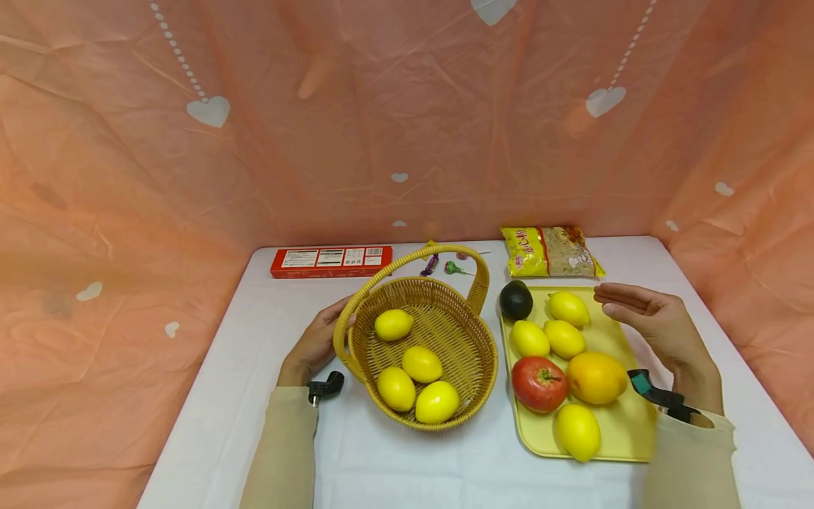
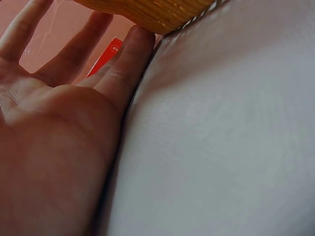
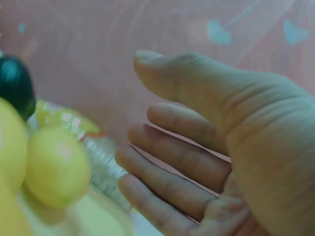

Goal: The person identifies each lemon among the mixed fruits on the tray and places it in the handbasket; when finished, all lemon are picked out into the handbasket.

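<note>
A woven basket (image 1: 454, 332) with a tall arched handle stands mid-table, holding several lemons (image 1: 422, 364). My left hand (image 1: 318, 339) is at its left side, partly hidden behind the handle. In the left wrist view the fingers (image 2: 125, 69) reach out fairly straight, with a fingertip against the basket (image 2: 162, 14). To the right lies a yellow tray (image 1: 626, 431) with several lemons (image 1: 578, 432), a red apple-like fruit (image 1: 539, 384), an orange-yellow fruit (image 1: 596, 378) and a dark avocado (image 1: 516, 300). My right hand (image 1: 664, 325) hovers by the tray's right edge, fingers extended, holding nothing.
At the back left lies a red box (image 1: 331, 261). Behind the basket are a purple-wrapped candy (image 1: 429, 265) and a green lollipop (image 1: 453, 268). A yellow printed food bag (image 1: 552, 252) lies behind the tray. An orange cloth with white hearts (image 1: 394, 127) surrounds the white-covered table (image 1: 216, 360).
</note>
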`<control>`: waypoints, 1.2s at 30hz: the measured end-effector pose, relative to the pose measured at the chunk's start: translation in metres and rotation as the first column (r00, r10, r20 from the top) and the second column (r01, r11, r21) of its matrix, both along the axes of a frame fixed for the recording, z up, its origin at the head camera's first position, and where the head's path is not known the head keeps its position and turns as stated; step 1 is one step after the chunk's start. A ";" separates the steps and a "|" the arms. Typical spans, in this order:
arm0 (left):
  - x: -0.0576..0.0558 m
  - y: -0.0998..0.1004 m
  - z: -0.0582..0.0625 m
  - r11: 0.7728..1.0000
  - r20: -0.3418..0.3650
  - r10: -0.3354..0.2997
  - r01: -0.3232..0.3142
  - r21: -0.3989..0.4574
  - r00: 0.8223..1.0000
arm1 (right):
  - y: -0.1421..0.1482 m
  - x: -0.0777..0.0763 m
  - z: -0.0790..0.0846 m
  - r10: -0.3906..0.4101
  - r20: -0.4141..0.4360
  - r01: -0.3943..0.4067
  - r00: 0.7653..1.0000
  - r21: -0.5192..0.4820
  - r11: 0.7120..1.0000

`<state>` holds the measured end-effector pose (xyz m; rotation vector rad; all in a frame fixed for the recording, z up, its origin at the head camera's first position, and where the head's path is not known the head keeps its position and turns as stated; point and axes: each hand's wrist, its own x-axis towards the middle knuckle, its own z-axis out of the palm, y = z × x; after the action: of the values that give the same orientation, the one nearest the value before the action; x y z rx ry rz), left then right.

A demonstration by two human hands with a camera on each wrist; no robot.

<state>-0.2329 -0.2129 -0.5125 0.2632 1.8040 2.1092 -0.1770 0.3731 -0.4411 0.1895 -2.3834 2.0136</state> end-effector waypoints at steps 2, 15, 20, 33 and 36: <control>0.000 -0.001 0.000 1.000 0.012 0.008 -0.008 -0.004 1.000 | 0.002 -0.005 -0.009 0.011 0.033 -0.010 0.999 -0.022 1.000; 0.000 -0.001 0.003 1.000 0.003 0.012 -0.012 -0.009 1.000 | 0.000 -0.017 -0.015 0.066 0.184 -0.094 0.981 0.144 0.985; 0.000 -0.001 0.003 1.000 0.007 0.008 -0.008 -0.003 1.000 | 0.005 -0.023 -0.010 0.077 0.157 -0.116 0.985 0.260 0.959; 0.003 0.001 0.001 1.000 0.007 0.002 -0.002 -0.009 1.000 | 0.004 -0.051 -0.009 0.168 0.231 -0.261 0.958 0.476 0.840; 0.002 -0.001 0.001 1.000 -0.004 -0.002 0.002 -0.008 1.000 | 0.000 -0.057 -0.008 0.201 0.240 -0.298 0.950 0.499 0.814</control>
<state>-0.2311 -0.2134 -0.5115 0.2678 1.8137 2.1007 -0.2340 0.3736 -0.4495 0.3615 -3.1357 1.4299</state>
